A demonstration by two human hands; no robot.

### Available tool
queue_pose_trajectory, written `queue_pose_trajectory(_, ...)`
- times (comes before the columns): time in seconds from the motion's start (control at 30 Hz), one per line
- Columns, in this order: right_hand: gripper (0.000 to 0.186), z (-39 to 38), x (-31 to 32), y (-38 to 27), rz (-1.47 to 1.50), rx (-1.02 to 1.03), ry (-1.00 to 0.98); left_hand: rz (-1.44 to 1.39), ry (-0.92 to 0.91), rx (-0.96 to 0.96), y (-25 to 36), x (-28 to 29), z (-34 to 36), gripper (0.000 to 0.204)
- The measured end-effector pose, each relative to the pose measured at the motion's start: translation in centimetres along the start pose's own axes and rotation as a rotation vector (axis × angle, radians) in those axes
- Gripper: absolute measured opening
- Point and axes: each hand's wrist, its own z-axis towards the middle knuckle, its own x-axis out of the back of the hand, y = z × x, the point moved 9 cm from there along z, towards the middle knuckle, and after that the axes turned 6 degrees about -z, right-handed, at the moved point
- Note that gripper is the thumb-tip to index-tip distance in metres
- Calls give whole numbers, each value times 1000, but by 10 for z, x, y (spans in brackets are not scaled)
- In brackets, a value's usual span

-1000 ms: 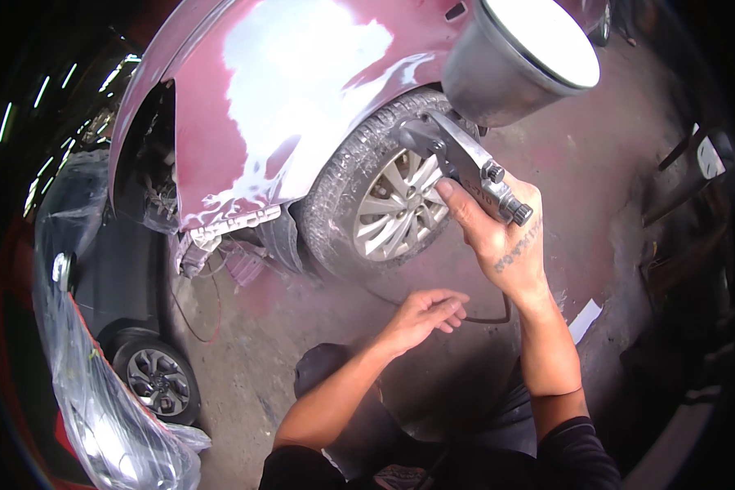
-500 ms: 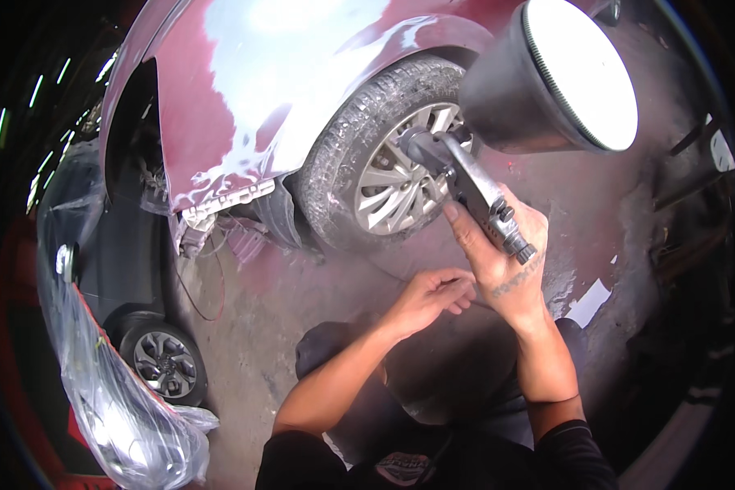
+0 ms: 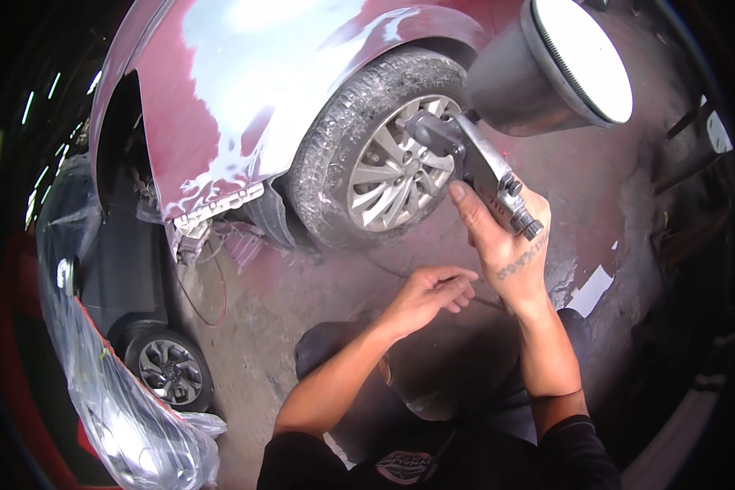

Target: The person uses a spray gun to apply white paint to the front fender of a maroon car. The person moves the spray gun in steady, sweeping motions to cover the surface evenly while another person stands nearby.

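Note:
My right hand (image 3: 510,245) is closed around a metal spray gun (image 3: 486,175), topped by a large dark cup (image 3: 518,77) with a white top. The gun's nozzle points toward the car wheel (image 3: 400,188) and overlaps it in my view. Behind stands a maroon car panel (image 3: 180,98) with pale, patchy areas and an exposed bracket (image 3: 220,204) at its lower edge. Lower and to the left of the gun, my left hand (image 3: 437,294) is open, its fingers loosely bent and apart, beside a thin hose (image 3: 490,302) on its far side.
A second car (image 3: 110,253) at the left is partly draped in clear plastic (image 3: 131,445), its wheel (image 3: 170,369) showing. A white paper (image 3: 588,290) lies on the stained concrete floor (image 3: 245,343). Dark stands (image 3: 686,155) are at the right. My knees are bent below my hands.
The gun and my right hand have shifted slightly rightward. My left hand has risen a little. The car sits somewhat higher and further left in the view.

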Motion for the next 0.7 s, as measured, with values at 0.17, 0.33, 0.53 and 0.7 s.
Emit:
queue_pose_trajectory(0.17, 26, 1, 11, 13, 74, -45, 131, 7, 15, 32, 3, -1, -2, 30)
queue_pose_trajectory(0.33, 22, -8, 4, 17, 54, -52, 119, -1, -5, 12, 2, -2, -2, 31)
queue_pose_trajectory(0.53, 25, -22, -18, -17, -144, 317, -61, -5, 10, -23, -2, 5, -3, 31)
queue_pose_trajectory(0.7, 27, -22, -23, 5, -65, 159, -90, 47, 15, 1, 2, 1, -3, 31)
